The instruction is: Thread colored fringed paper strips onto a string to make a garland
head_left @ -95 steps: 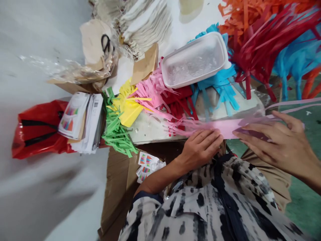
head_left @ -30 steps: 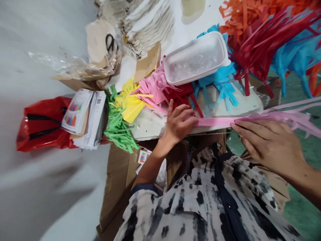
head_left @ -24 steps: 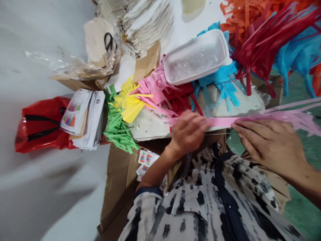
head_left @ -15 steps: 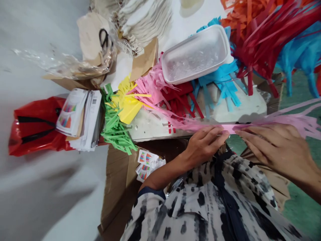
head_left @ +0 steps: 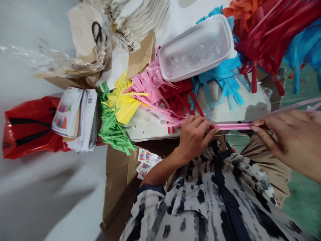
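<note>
Your left grip (head_left: 194,139) is closing narrowly on a pink paper strip (head_left: 233,126), and your right grip (head_left: 291,140) is pinching it farther along. That strip is stretching straight between them, just beside the worktop (head_left: 150,132) edge.

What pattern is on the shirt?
The shirt: white with black blotches, best in the head view.

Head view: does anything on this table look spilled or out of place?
Red paper fringe overhangs the edge of the white tabletop, its strips dangling loose, and a clear plastic tub lies on top of blue paper fringe. The pink paper strip between the left hand and right hand looks undamaged.
</note>
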`<state>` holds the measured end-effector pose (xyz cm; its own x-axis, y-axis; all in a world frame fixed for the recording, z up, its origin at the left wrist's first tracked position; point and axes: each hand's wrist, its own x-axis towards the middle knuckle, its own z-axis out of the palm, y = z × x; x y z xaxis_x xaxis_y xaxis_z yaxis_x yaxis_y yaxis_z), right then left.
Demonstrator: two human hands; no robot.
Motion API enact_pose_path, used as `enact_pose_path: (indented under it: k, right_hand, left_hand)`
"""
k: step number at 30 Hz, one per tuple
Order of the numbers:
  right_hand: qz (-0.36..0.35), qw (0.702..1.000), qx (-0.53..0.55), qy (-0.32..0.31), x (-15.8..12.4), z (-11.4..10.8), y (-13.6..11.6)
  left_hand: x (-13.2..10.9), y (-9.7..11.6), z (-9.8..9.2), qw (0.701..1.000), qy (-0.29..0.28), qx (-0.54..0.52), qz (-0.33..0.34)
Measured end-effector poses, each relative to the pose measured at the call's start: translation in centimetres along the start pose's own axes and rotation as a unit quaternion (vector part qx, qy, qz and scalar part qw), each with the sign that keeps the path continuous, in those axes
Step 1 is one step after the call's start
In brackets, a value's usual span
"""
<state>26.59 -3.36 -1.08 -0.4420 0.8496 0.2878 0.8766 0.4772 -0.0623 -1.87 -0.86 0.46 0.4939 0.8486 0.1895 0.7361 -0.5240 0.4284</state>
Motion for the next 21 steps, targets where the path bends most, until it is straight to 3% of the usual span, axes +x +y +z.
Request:
enact_pose_path:
  k: [7,14,17,21]
  right_hand:
    - [0.041,0.994,-0.058,-0.08,2.1,-0.9,-1.5]
    - [0.059,0.99,-0.084,-0.098,2.8,-1.0,-2.2]
    - [0.075,0.99,-0.09,-0.08,2.2,-1.1,-2.3]
    - [0.065,0.998,-0.02,0.01,0.4,-1.0,-3.0]
  left_hand:
    - [0.6,0.0,0.3,0.995,-0.002,0.102,-0.019]
    - [0.9,-0.2,0.5,0.995,0.01,0.102,-0.015]
    - [0.9,-0.3,0.4,0.994,0.003,0.108,-0.014]
    - [1.1,0.1,0.3,0.992,0.001,0.127,-0.004]
